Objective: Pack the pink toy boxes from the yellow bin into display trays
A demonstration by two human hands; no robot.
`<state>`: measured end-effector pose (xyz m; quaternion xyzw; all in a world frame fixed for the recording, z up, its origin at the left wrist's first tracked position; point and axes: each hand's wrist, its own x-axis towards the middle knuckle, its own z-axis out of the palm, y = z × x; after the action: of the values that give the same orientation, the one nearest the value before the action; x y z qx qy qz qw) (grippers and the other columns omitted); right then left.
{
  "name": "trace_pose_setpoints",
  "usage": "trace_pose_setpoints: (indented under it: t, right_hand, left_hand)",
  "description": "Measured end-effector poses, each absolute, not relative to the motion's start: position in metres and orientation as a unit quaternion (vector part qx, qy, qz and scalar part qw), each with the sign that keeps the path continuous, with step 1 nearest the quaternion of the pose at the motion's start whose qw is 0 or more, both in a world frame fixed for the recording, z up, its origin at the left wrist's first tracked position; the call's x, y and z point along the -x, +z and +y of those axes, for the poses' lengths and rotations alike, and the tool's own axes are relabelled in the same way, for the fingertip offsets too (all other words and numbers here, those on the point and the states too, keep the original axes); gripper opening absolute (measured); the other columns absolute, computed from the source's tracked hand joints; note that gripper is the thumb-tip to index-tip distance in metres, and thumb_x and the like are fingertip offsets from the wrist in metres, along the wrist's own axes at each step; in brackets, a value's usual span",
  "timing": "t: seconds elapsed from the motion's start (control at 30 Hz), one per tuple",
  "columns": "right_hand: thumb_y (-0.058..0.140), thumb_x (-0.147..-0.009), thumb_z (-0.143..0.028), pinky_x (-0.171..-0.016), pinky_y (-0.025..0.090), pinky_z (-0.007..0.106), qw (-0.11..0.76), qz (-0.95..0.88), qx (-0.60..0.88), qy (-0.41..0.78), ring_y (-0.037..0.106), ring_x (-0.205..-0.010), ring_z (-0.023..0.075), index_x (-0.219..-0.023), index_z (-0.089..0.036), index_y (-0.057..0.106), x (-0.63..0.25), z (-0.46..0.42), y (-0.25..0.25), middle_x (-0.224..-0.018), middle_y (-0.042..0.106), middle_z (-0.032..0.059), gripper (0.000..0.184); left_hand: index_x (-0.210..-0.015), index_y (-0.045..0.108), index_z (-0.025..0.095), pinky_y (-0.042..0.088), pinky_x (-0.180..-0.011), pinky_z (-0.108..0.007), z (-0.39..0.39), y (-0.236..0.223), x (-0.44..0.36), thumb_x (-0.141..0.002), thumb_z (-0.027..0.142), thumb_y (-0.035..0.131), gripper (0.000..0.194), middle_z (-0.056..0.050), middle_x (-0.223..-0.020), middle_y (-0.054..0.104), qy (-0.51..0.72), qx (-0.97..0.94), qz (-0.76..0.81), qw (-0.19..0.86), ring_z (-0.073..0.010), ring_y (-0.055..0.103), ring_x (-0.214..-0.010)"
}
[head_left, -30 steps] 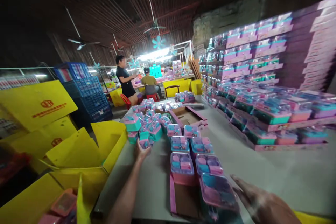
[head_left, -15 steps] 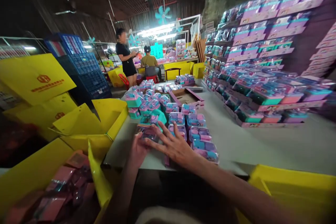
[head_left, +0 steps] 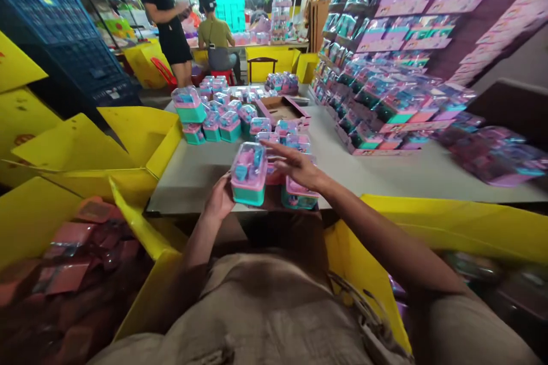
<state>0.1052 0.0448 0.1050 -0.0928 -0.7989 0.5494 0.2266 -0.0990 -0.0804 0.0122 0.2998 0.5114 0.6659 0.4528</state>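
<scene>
My left hand [head_left: 220,201] grips a small toy box [head_left: 249,174] with a teal base and a clear pink lid, lifted just above the near edge of the grey table [head_left: 192,174]. My right hand [head_left: 298,166] reaches across with fingers spread, resting beside that box and over a row of similar toy boxes [head_left: 295,142]. Another teal-based box [head_left: 298,196] sits under my right wrist. More such boxes [head_left: 214,120] stand in a cluster farther back on the table.
Open yellow cartons [head_left: 128,142] stand at the left, one at lower left holding pink packs [head_left: 72,251]. Another yellow carton [head_left: 428,228] is at the right. Stacked toy trays [head_left: 385,97] fill the table's right side. Blue crates [head_left: 64,34] and two people [head_left: 171,17] are behind.
My left hand has lifted a toy box from the table toward me. My right hand drew back from the rows to beside it. The view has tilted down.
</scene>
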Motion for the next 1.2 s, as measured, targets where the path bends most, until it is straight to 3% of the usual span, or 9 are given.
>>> trace_pose_setpoints:
  t: [0.07,0.17,0.23,0.4,0.57,0.7,0.8,0.97,1.2]
  right_hand:
    - [0.06,-0.101,-0.06,-0.117,0.05,0.057,0.258,-0.765,0.197,0.556,0.06,-0.138,0.0309,-0.162,-0.036,0.047,-0.106,0.04,0.103,-0.16,0.055,0.008,0.067]
    - [0.08,-0.086,-0.064,-0.119,0.049,0.051,0.301,-0.746,0.255,0.537,0.059,-0.138,0.0319,-0.166,-0.031,0.038,-0.103,0.032,0.098,-0.158,0.056,0.0088,0.097]
    - [0.084,-0.08,-0.063,-0.115,0.054,0.047,0.32,-0.711,0.255,0.571,0.064,-0.13,0.0303,-0.164,-0.028,0.04,-0.101,0.03,0.093,-0.147,0.063,0.0091,0.101]
    - [0.092,-0.068,-0.062,-0.11,0.057,0.046,0.272,-0.71,0.259,0.595,0.065,-0.129,0.0319,-0.155,-0.027,0.05,-0.102,0.038,0.085,-0.139,0.067,0.0092,0.103]
    - [0.095,-0.062,-0.066,-0.124,0.043,0.052,0.263,-0.829,0.251,0.426,0.055,-0.142,0.038,-0.156,-0.019,0.049,-0.118,0.067,0.088,-0.148,0.061,0.0145,0.115]
    - [0.089,-0.069,-0.073,-0.109,0.054,0.053,0.229,-0.897,0.22,0.307,0.067,-0.121,0.0375,-0.155,-0.017,0.049,-0.134,0.083,0.074,-0.135,0.068,0.0174,0.11]
    - [0.078,-0.082,-0.074,-0.106,0.053,0.059,0.17,-0.944,0.169,0.228,0.068,-0.118,0.0388,-0.158,-0.017,0.046,-0.14,0.08,0.059,-0.137,0.068,0.0211,0.1]
    - [0.065,-0.098,-0.062,-0.113,0.037,0.078,0.098,-0.971,0.165,0.145,0.061,-0.133,0.0441,-0.171,-0.025,0.026,-0.136,0.077,0.048,-0.148,0.061,0.0225,0.09]
    - [0.074,-0.095,-0.051,-0.116,0.036,0.072,0.059,-0.977,0.18,0.094,0.059,-0.134,0.0425,-0.174,-0.025,0.023,-0.116,0.084,0.039,-0.149,0.059,0.023,0.097]
  left_hand:
    - [-0.159,0.042,0.019,0.056,-0.111,-0.051,-0.077,0.013,0.077,-0.087,0.059,0.069,0.087,-0.017,-0.156,0.059,0.714,-0.304,0.523,0.353,-0.0352,0.061,-0.14]
    - [-0.17,0.016,0.027,0.046,-0.122,-0.045,-0.08,0.02,0.05,-0.093,0.053,0.071,0.099,-0.014,-0.173,0.037,0.743,-0.346,0.533,0.209,-0.031,0.046,-0.155]
    - [-0.171,0.013,0.028,0.048,-0.12,-0.044,-0.085,0.023,0.043,-0.095,0.058,0.068,0.099,-0.015,-0.171,0.04,0.757,-0.353,0.52,0.179,-0.0305,0.05,-0.151]
    - [-0.144,0.056,0.021,0.059,-0.102,-0.047,-0.094,0.014,0.054,-0.094,0.068,0.065,0.07,-0.015,-0.13,0.073,0.722,-0.353,0.504,0.316,-0.0317,0.072,-0.12]
    - [-0.131,0.063,0.021,0.053,-0.112,-0.051,-0.092,-0.02,0.072,-0.08,0.054,0.084,0.064,-0.015,-0.132,0.07,0.636,-0.451,0.565,0.27,-0.0318,0.068,-0.124]
    - [-0.106,0.074,0.018,0.057,-0.099,-0.048,-0.075,-0.06,0.087,-0.071,0.035,0.088,0.042,-0.01,-0.104,0.07,0.506,-0.469,0.694,0.206,-0.029,0.069,-0.099]
    - [-0.109,0.078,0.014,0.057,-0.083,-0.038,-0.065,-0.08,0.093,-0.08,0.022,0.075,0.031,-0.005,-0.086,0.065,0.494,-0.463,0.697,0.236,-0.0203,0.065,-0.078]
    - [-0.122,0.079,0.011,0.052,-0.076,-0.031,-0.065,-0.087,0.097,-0.087,0.019,0.066,0.039,-0.003,-0.083,0.061,0.491,-0.474,0.687,0.25,-0.017,0.06,-0.076]
    - [-0.122,0.08,0.016,0.052,-0.086,-0.031,-0.069,-0.083,0.1,-0.088,0.021,0.063,0.039,-0.002,-0.084,0.059,0.469,-0.494,0.687,0.251,-0.0179,0.06,-0.083]
